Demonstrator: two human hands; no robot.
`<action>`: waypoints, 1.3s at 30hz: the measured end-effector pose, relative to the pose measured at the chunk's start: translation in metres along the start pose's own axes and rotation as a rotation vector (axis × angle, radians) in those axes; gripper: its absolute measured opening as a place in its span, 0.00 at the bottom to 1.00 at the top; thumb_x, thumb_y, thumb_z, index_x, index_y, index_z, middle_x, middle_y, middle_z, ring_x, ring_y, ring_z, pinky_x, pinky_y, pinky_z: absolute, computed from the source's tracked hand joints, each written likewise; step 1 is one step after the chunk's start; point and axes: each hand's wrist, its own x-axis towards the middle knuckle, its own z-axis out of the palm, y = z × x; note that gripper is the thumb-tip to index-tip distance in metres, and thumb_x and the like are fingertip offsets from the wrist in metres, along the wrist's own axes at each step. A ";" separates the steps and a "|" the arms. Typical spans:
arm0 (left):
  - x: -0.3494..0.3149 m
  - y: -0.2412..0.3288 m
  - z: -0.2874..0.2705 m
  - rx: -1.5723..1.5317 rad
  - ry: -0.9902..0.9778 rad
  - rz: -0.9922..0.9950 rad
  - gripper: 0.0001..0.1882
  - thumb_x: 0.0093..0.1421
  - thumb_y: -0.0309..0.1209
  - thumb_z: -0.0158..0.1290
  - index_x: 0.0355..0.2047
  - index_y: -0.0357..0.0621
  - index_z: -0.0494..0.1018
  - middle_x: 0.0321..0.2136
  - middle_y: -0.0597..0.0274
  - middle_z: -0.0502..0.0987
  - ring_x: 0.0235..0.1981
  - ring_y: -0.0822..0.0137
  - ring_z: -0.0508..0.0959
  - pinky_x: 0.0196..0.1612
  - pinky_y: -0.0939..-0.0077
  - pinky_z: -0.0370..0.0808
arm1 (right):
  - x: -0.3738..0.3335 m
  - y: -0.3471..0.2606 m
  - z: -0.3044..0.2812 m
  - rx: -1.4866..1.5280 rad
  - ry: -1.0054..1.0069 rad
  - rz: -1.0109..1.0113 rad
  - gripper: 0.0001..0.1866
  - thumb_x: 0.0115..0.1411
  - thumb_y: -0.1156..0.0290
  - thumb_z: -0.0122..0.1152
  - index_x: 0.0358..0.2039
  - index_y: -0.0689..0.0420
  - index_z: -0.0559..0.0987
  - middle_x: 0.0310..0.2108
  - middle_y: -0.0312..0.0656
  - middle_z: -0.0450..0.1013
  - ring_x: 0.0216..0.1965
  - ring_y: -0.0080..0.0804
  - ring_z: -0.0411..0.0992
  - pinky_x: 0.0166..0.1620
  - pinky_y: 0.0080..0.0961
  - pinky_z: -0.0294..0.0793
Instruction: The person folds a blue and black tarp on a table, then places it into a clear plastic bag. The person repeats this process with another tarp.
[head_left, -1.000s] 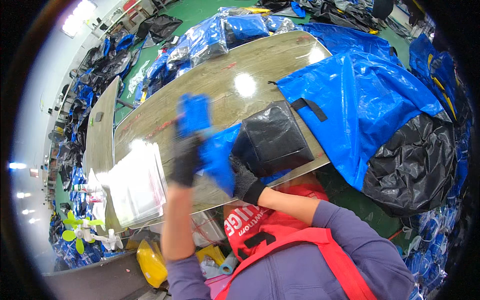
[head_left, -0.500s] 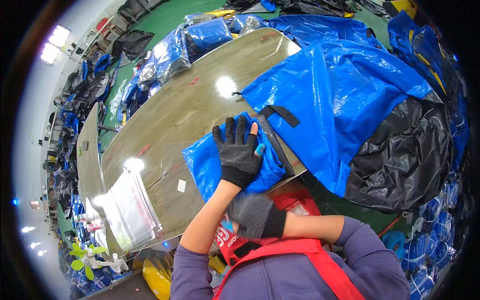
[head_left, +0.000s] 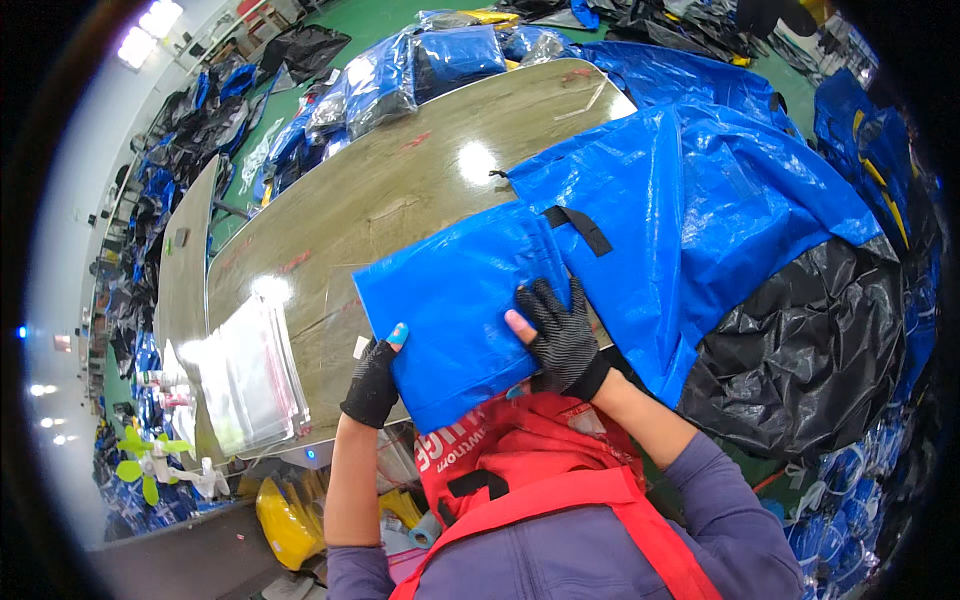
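A neatly folded blue tarp bundle [head_left: 460, 310] lies over the near edge of the table. My left hand [head_left: 372, 388], in a black dotted glove with bare thumb tip and a blue wrap on the thumb, grips the bundle's left edge, thumb on top and the other fingers hidden beneath. On the bundle's right side rests my right hand [head_left: 566, 345], gloved alike, its fingers spread over the surface and its thumb pointing left. A large blue tarp cover [head_left: 620, 190] with a black strap [head_left: 582, 230] spreads to the right of the bundle.
Clear plastic bags [head_left: 250, 375] are stacked at the table's left. The glossy brown table [head_left: 370, 220] curves away to the far side, where wrapped blue bundles [head_left: 455, 60] lie. Black sheeting [head_left: 800, 350] hangs at the right. A small green-bladed fan [head_left: 150, 465] stands at lower left.
My left hand has moved from flat on top of the bundle to its left edge. My right hand has gone from near my body to the bundle's right side. The bundle now looks flatter and broader.
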 end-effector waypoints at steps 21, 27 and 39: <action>0.042 -0.080 -0.020 1.694 0.202 0.664 0.34 0.57 0.51 0.50 0.62 0.56 0.61 0.65 0.48 0.55 0.66 0.43 0.52 0.65 0.40 0.43 | -0.114 -0.004 -0.032 1.356 0.376 1.233 0.38 0.56 0.70 0.66 0.64 0.57 0.58 0.56 0.45 0.65 0.54 0.37 0.67 0.55 0.32 0.69; 0.041 -0.061 -0.051 1.363 0.162 0.812 0.25 0.54 0.47 0.55 0.52 0.55 0.70 0.62 0.54 0.61 0.66 0.48 0.54 0.66 0.43 0.44 | -0.129 0.004 -0.051 1.344 0.186 1.178 0.36 0.57 0.72 0.64 0.64 0.59 0.58 0.59 0.46 0.64 0.56 0.38 0.66 0.57 0.35 0.68; 0.028 -0.091 -0.045 1.247 0.200 0.780 0.09 0.54 0.39 0.57 0.31 0.51 0.76 0.56 0.59 0.70 0.62 0.52 0.62 0.65 0.44 0.43 | -0.099 -0.001 -0.073 1.191 -0.156 1.160 0.39 0.55 0.65 0.66 0.64 0.62 0.59 0.60 0.47 0.63 0.58 0.39 0.64 0.60 0.36 0.65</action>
